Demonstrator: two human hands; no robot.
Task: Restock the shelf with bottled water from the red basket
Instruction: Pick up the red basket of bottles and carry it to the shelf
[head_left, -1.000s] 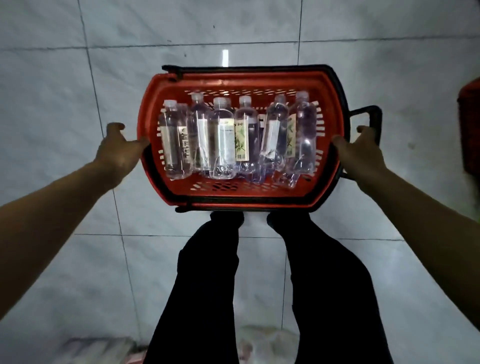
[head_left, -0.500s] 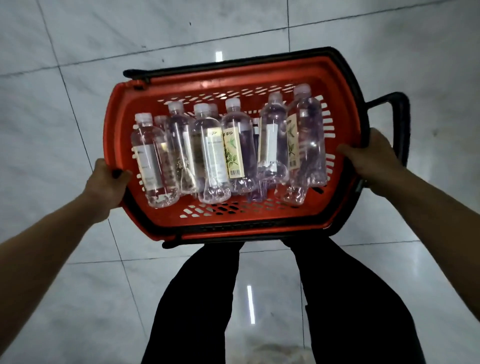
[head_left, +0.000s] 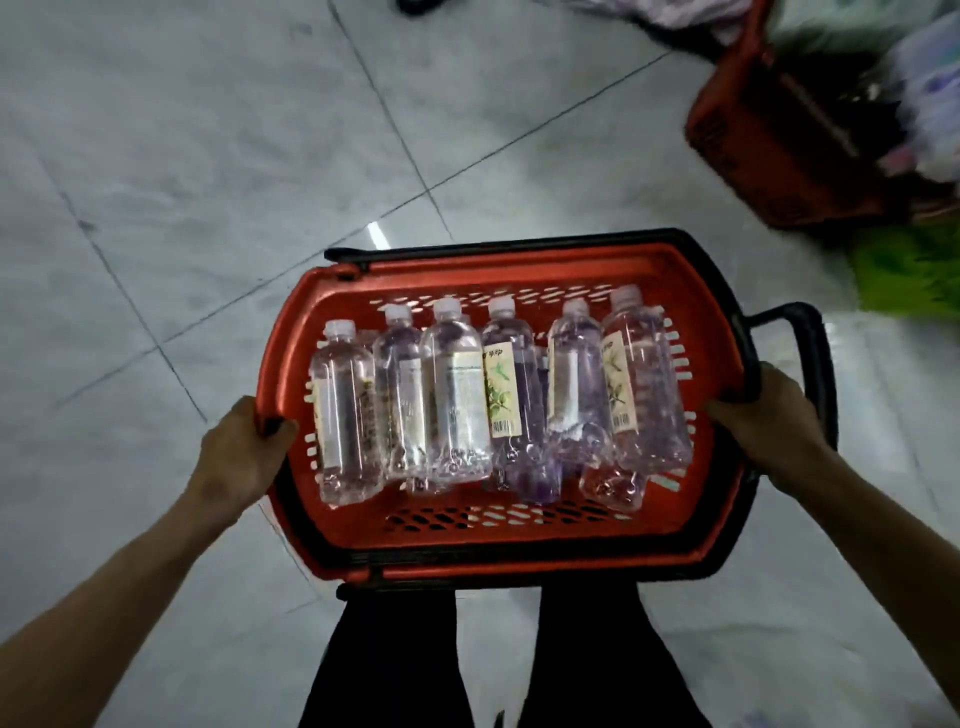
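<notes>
My legs (head_left: 395, 670), in dark trousers, stood straight below me, and just in front of them I carried the red basket (head_left: 519, 535) level at about waist height. Both my forearms reached forward and slightly inward from the lower corners of the view. My left hand (head_left: 236, 457) had its fingers (head_left: 278, 427) curled shut over the basket's left rim, thumb side up, the wrist bent a little outward. My right hand (head_left: 769, 415) gripped the right rim in the same way, its fingers hooked over the edge just inside the black handle (head_left: 815, 358) that stuck out past my knuckles.

Inside the basket lay the water bottles (head_left: 457, 389), clear with white caps, side by side across the floor of the basket, their caps pointing away from me toward the far wall. Several showed pale labels, one with a green leaf print and a barcode. A few more bottles lay partly hidden under the top row, so I could not count them all.

Beyond the basket spread the grey tiled floor (head_left: 208, 156), with dark grout lines running diagonally. Farther off to my right stood a second red basket (head_left: 769, 150), tilted and blurred, with something bright green (head_left: 909, 270) beside it and pale packages behind, too smeared to make out.
</notes>
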